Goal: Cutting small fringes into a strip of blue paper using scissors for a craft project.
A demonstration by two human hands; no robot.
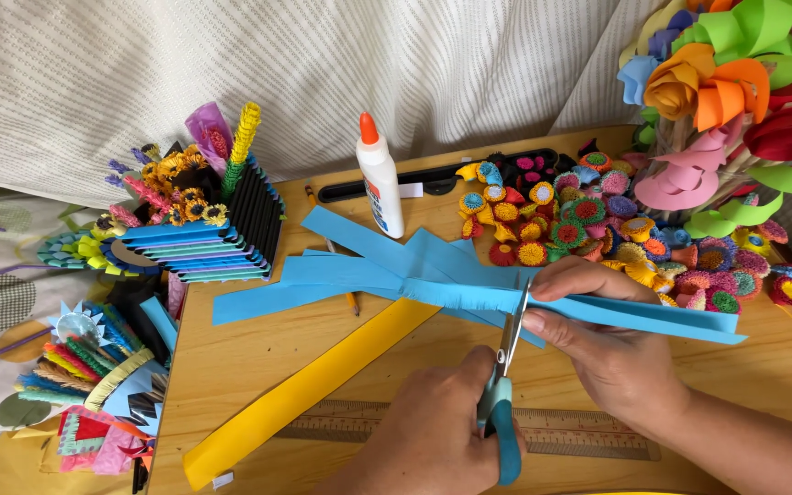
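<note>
Table (258,348), flower-filled holder (213,247); left hand (433,440) tight around scissors (506,403), right hand (607,348) around blue strip (653,316).

head view | looks steeply down | close over wooden table (258,348)

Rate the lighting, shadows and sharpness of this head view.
Head view: soft, even light, no glare; faint shadows under the blue paper strips and yellow paper strip; left hand with blue-handled scissors and right hand slightly soft; big paper flowers at the corner look stretched.
</note>
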